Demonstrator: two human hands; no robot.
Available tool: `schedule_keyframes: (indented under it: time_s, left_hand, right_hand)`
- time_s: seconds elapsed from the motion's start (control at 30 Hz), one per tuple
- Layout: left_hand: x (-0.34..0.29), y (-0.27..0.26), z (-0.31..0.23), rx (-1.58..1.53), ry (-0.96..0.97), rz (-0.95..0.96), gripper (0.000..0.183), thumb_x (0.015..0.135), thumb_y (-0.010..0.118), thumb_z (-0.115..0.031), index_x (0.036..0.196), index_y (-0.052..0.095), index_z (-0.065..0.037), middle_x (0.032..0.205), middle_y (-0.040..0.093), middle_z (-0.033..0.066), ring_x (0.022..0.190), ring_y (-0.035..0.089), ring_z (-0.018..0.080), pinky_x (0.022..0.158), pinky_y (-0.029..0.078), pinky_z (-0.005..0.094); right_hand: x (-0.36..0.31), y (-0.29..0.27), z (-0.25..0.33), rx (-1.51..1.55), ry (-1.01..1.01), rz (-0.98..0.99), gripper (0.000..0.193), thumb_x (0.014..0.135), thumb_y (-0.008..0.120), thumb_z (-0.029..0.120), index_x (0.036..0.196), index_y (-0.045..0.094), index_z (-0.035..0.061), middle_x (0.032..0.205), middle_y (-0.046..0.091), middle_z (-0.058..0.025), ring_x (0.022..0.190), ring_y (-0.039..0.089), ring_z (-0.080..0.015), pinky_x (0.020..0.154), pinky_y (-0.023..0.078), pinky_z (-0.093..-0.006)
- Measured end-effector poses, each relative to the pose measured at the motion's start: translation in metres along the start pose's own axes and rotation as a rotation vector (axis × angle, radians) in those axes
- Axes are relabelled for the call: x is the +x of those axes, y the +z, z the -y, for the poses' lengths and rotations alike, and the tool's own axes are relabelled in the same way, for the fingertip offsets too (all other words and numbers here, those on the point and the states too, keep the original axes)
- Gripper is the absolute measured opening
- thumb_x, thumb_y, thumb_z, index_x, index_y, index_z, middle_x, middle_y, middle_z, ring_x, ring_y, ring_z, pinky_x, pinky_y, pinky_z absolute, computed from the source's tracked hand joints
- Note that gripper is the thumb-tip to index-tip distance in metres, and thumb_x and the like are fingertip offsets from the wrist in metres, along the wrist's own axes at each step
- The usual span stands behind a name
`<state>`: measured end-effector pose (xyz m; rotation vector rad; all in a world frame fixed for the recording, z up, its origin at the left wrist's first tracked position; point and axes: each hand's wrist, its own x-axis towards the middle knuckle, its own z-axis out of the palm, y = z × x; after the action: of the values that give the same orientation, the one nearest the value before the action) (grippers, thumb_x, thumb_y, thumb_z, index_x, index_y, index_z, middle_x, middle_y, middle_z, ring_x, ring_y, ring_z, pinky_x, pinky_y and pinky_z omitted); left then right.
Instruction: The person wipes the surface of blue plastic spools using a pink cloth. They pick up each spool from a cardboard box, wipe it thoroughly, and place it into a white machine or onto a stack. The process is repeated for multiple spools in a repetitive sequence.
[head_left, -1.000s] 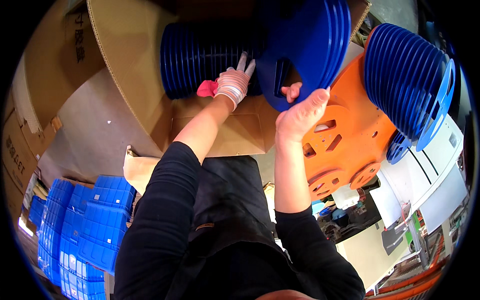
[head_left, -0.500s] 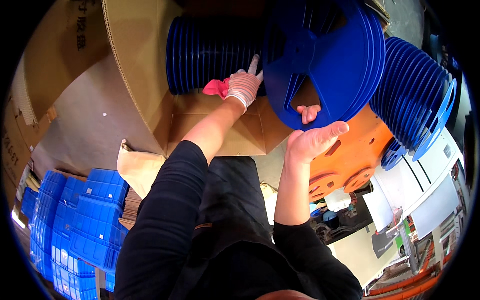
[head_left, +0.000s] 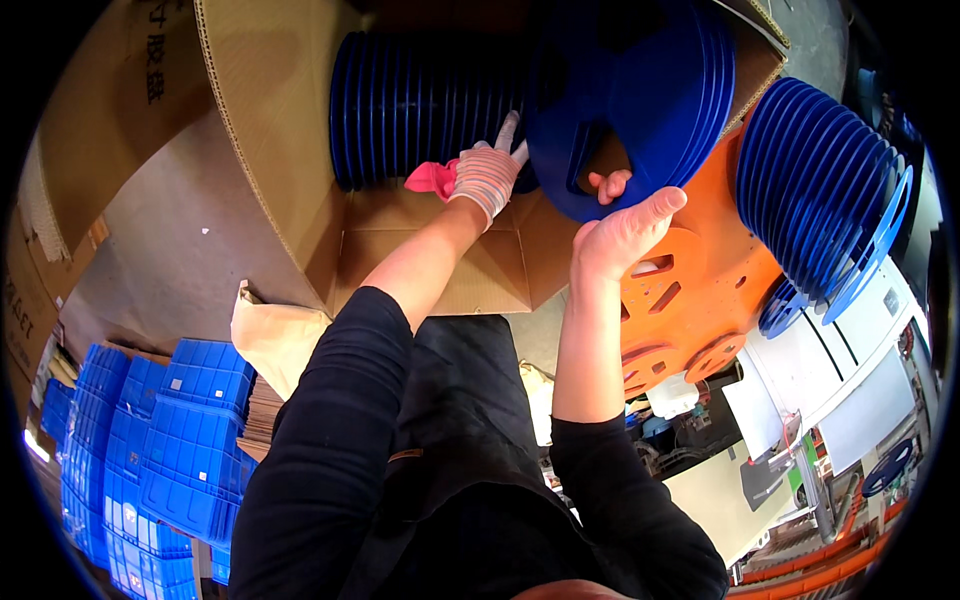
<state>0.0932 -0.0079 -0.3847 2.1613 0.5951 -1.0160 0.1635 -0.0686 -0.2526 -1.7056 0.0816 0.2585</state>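
My left hand (head_left: 486,180), in a striped thin glove, reaches into the cardboard box (head_left: 430,265) with two fingers stretched out, by the edges of a row of blue plastic reels (head_left: 425,115). Beside that hand is a soft pink piece (head_left: 431,179), perhaps cloth or part of the glove. My bare right hand (head_left: 625,235) grips the lower rim of a few stacked blue reels (head_left: 655,125), its fingertips showing through a cutout and its thumb outside. These held reels are tilted at the right side of the box, partly inside it; their upper part is in shadow.
An orange plate with cutouts (head_left: 690,290) lies right of the box. Another row of blue reels (head_left: 815,190) stands at the far right. Blue plastic crates (head_left: 200,430) are stacked at lower left. A white surface (head_left: 825,350) is at right. A cardboard flap (head_left: 130,130) juts out left.
The reels in my right hand have moved up and left, deeper into the box, uncovering more of the orange plate and the box edge. My left hand has hardly moved.
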Motion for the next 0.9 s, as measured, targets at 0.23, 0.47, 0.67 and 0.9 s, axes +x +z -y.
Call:
schedule_keyframes:
  time_s: [0.23,0.47,0.67,0.9]
  left_hand:
    - [-0.006,-0.008,0.003,0.037,0.057,0.028,0.069,0.087,0.060,-0.012,0.144,0.033,-0.040,0.159,0.002,0.0090,0.115,0.056,0.0330,0.086,0.053,0.0452]
    - [-0.047,0.032,0.017,0.116,0.209,0.054,0.055,0.087,0.058,-0.016,0.140,0.043,-0.021,0.157,0.012,0.0137,0.111,0.058,0.0319,0.087,0.052,0.0420]
    - [-0.130,0.068,0.030,-0.326,0.044,0.082,0.051,0.089,0.055,-0.030,0.137,0.047,-0.014,0.148,0.035,0.0153,0.116,0.055,0.0320,0.094,0.047,0.0413]
    - [-0.203,0.061,0.072,-0.368,-0.164,0.241,0.077,0.076,0.069,-0.045,0.140,0.041,-0.013,0.145,0.036,0.0211,0.124,0.048,0.0373,0.102,0.041,0.0400]
  right_hand:
    - [0.017,0.005,-0.015,-0.048,0.056,0.066,0.059,0.094,0.040,0.060,0.102,0.053,0.0029,0.072,0.057,-0.0054,0.059,0.050,-0.0122,0.061,0.048,-0.0264]
    - [-0.004,-0.015,-0.027,-0.512,0.053,0.302,0.057,0.100,0.046,0.027,0.148,0.025,0.0032,0.148,0.034,-0.0189,0.138,0.033,-0.0258,0.112,0.026,-0.0344]
    - [-0.075,-0.058,-0.032,-0.522,0.265,0.532,0.048,0.092,0.059,0.020,0.134,0.047,0.0000,0.137,0.048,-0.0181,0.129,0.045,-0.0291,0.106,0.036,-0.0380]
    - [-0.101,-0.092,0.016,-0.629,0.331,0.785,0.042,0.092,0.059,0.025,0.128,0.053,0.0028,0.130,0.054,-0.0162,0.123,0.051,-0.0282,0.102,0.040,-0.0348]
